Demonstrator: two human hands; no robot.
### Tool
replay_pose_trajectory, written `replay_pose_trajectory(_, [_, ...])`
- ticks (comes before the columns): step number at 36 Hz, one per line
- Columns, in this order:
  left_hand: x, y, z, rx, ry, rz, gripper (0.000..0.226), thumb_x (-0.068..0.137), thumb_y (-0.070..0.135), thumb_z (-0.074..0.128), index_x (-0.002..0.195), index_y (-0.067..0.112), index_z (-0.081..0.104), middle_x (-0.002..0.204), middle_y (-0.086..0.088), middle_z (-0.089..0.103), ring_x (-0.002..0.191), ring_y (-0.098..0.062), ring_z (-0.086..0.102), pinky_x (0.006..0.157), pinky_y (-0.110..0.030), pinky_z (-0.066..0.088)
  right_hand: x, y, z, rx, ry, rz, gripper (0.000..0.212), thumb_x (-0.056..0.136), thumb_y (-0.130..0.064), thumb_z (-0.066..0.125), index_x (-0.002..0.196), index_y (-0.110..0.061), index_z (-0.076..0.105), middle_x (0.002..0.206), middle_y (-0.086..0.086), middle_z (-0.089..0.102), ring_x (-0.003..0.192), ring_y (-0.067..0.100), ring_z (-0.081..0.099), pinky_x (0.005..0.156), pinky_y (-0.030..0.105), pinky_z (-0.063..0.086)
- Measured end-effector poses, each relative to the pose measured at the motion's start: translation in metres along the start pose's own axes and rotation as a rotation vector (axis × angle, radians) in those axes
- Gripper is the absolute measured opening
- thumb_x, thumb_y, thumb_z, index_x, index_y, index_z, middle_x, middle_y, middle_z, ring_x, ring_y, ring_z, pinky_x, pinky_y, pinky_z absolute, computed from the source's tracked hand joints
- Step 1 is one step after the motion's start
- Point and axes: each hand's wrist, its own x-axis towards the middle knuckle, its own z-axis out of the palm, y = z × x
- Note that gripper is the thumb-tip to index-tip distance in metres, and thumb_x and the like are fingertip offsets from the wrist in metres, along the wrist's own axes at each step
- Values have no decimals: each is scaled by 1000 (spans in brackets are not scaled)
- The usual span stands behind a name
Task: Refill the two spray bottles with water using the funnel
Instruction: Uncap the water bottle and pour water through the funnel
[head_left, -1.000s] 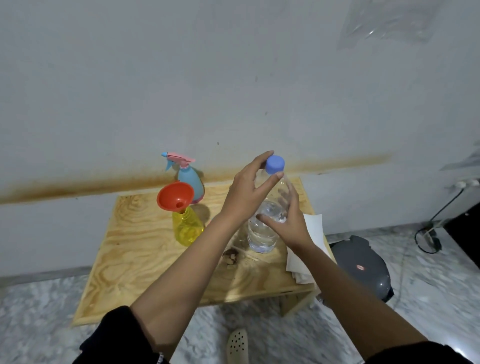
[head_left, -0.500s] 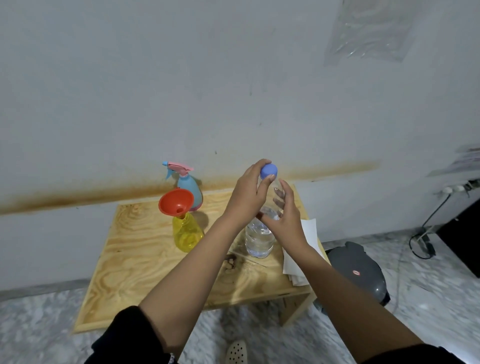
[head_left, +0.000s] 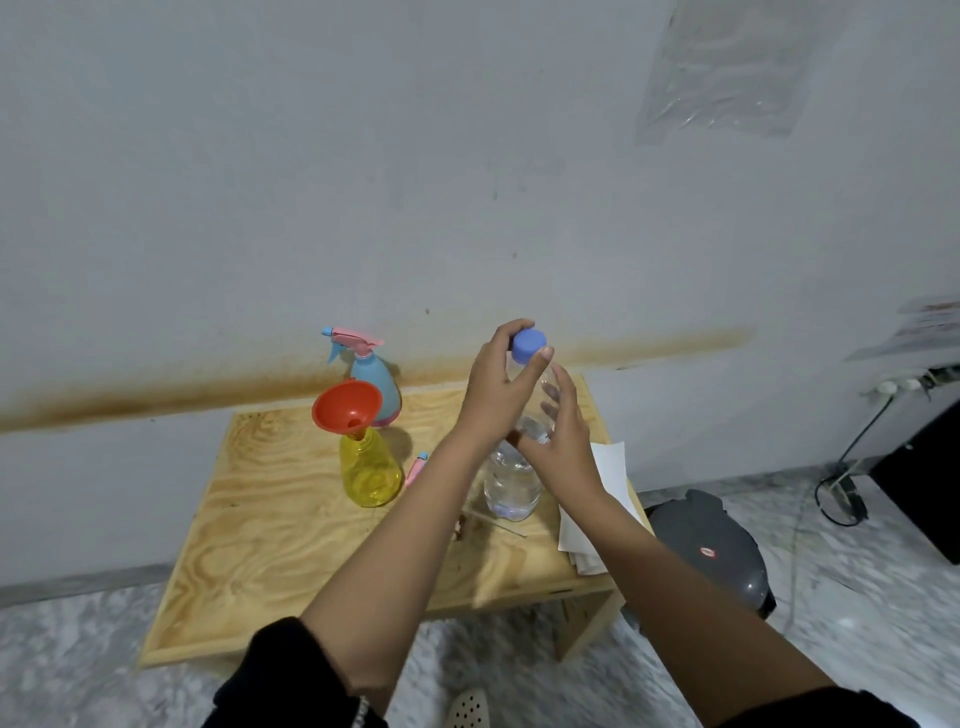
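Note:
A clear water bottle (head_left: 511, 488) stands on the wooden table (head_left: 270, 519), partly filled. My left hand (head_left: 496, 397) pinches its blue cap (head_left: 529, 347) from above. My right hand (head_left: 563, 441) holds the bottle's upper body from the right. To the left stands the yellow spray bottle (head_left: 370, 475), headless, with the red funnel (head_left: 347, 406) in its neck. Behind it is the blue spray bottle (head_left: 376, 387) with its pink trigger head on. A loose pink spray head (head_left: 417, 467) lies beside the yellow bottle, mostly hidden by my left forearm.
White paper sheets (head_left: 608, 467) lie at the table's right edge. On the floor to the right are a grey round appliance (head_left: 711, 551), a black cable (head_left: 841, 499) and a dark cabinet (head_left: 930, 467). The table backs onto the wall.
My left fingers have closed round the blue cap from a looser touch. My right hand has stayed on the bottle. The view has tilted slightly.

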Motion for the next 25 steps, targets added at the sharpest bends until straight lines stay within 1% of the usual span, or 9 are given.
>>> replay_pose_trajectory(3, [9, -3, -17, 21, -235, -48, 37, 98, 33, 49, 134, 28, 44, 135, 8, 51, 122, -4, 47, 93, -10, 35, 0, 0, 2, -4, 12, 5, 92, 73, -38, 76, 143, -37, 15, 148, 0, 31, 133, 15, 37, 104, 34, 37])
replay_pose_trajectory(6, [13, -3, -23, 116, -247, -8, 27, 98, 31, 49, 125, 27, 49, 123, 8, 56, 104, 8, 52, 86, -7, 38, -1, -1, 2, -16, 15, 6, 94, 72, -41, 76, 143, -38, 14, 148, 0, 31, 133, 15, 36, 105, 36, 37])
replay_pose_trajectory(9, [10, -2, -14, 172, -100, 45, 24, 96, 26, 52, 120, 20, 53, 107, 9, 58, 87, 17, 52, 75, 0, 36, 0, -3, 2, -23, 11, -6, 93, 73, -39, 75, 144, -36, 14, 148, -1, 31, 134, 14, 35, 106, 38, 37])
replay_pose_trajectory(12, [3, -2, 1, 160, 107, 55, 26, 92, 26, 61, 114, 14, 58, 94, 13, 59, 82, 13, 54, 71, 0, 36, 0, -3, -1, -21, -14, -8, 93, 75, -33, 75, 144, -38, 13, 149, 2, 31, 134, 16, 36, 104, 38, 40])
replay_pose_trajectory(16, [-3, 4, 19, 73, 372, 5, 29, 81, 29, 74, 98, 18, 53, 87, 19, 55, 81, 9, 54, 70, -1, 39, 0, -2, -1, -12, -47, 13, 92, 78, -18, 71, 145, -37, 10, 151, 1, 27, 137, 16, 33, 104, 46, 42])
replay_pose_trajectory(19, [-3, 7, 23, 58, 399, -2, 36, 76, 33, 78, 95, 19, 50, 86, 18, 55, 79, 2, 55, 69, -8, 42, 1, -3, -3, -27, -41, 18, 93, 78, -18, 71, 145, -36, 8, 151, 1, 27, 137, 16, 32, 105, 46, 41])
replay_pose_trajectory(21, [-3, 4, 19, 100, 334, 16, 40, 77, 37, 76, 103, 21, 50, 93, 13, 56, 87, -6, 56, 73, -13, 43, 2, -4, -3, -39, -50, 4, 95, 78, -19, 72, 145, -33, 8, 151, 2, 27, 137, 16, 32, 106, 41, 39])
replay_pose_trajectory(23, [-3, 1, 13, 137, 226, 33, 47, 83, 41, 69, 121, 24, 48, 108, 10, 54, 99, -6, 53, 78, -7, 39, 3, -5, 0, -50, -57, -10, 94, 78, -18, 72, 146, -29, 7, 151, 3, 26, 138, 16, 29, 105, 35, 38])
replay_pose_trajectory(25, [-2, -2, 6, 132, 117, 45, 55, 91, 38, 60, 139, 24, 37, 123, 8, 48, 110, 0, 46, 85, 1, 33, 5, -6, 2, -48, -54, -13, 92, 78, -19, 71, 146, -27, 9, 151, 3, 26, 138, 15, 28, 100, 28, 37])
